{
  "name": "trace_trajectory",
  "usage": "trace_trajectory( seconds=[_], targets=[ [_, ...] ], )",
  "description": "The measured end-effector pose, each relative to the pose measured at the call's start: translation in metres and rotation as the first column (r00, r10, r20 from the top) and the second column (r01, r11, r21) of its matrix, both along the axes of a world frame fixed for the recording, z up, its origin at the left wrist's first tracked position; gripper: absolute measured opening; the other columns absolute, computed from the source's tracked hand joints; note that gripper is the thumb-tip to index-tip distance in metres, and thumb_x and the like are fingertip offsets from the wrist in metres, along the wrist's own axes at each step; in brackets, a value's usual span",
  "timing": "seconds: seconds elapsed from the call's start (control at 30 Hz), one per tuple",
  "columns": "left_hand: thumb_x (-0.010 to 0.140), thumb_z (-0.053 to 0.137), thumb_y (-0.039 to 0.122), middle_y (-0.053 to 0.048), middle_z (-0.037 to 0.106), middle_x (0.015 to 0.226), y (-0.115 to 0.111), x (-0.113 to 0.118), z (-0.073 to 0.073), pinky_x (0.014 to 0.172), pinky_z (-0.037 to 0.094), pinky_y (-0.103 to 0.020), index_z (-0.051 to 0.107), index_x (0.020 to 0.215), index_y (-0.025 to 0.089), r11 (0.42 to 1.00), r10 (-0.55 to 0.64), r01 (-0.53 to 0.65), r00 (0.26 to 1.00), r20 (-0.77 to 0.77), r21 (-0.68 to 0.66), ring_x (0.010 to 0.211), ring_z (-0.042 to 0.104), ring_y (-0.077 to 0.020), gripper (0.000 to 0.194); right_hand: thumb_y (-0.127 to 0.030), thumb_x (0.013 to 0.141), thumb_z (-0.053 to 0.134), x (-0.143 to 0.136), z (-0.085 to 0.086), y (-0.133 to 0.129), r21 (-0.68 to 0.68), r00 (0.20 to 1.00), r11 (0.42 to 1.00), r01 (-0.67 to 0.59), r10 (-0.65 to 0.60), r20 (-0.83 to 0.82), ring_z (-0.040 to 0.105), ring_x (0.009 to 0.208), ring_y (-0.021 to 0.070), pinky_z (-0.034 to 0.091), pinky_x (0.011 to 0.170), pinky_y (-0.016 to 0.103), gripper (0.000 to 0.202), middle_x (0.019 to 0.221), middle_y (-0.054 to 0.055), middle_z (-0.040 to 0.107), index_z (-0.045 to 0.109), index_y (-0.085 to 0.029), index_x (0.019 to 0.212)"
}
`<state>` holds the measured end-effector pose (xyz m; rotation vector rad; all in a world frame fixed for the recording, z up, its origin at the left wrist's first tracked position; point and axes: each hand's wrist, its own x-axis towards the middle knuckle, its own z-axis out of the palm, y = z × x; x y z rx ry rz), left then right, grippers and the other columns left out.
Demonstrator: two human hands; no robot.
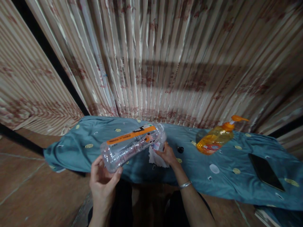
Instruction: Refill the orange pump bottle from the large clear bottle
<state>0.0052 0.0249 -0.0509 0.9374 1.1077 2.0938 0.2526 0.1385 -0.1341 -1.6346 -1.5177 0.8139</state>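
A clear plastic bottle (132,146) with an orange label is held tilted above the cloth, its narrower end up and to the right. My left hand (103,178) grips its lower left end, thumb and fingers on either side. My right hand (167,154) is at the other end, fingers closed on a white cloth or tissue (158,159) with a scalloped edge. The cloth hangs beside the bottle's upper end, and part of it lies behind the bottle. A silver bracelet is on the right wrist.
On the teal patterned cloth (227,186) a pump bottle (215,140) of orange liquid stands at right. A small black object (180,149) lies nearer the hands, a white disc (214,169) farther right, and a dark phone (266,171) at far right. Striped curtain (165,63) hangs behind.
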Motion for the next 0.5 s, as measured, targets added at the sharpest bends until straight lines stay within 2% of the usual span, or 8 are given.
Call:
trace_trajectory(
  seconds=[0.5],
  targets=[
    [0.053, 0.099, 0.018, -0.002, 0.073, 0.102, -0.0004, 0.0063, 0.003, 0.077, 0.061, -0.02, 0.077, 0.108, 0.025, 1.0, 0.014, -0.014, 1.0, -0.01, 0.023, 0.096, 0.073, -0.0178, 0.059, -0.025, 0.076, 0.081, 0.0004, 0.0003, 0.0001, -0.006, 1.0, 1.0, -0.01, 0.01, 0.03, 0.079, 0.099, 0.0287, 0.061, 0.09, 0.039, 0.044, 0.105, 0.004, 0.081, 0.063, -0.026, 0.116]
  ],
)
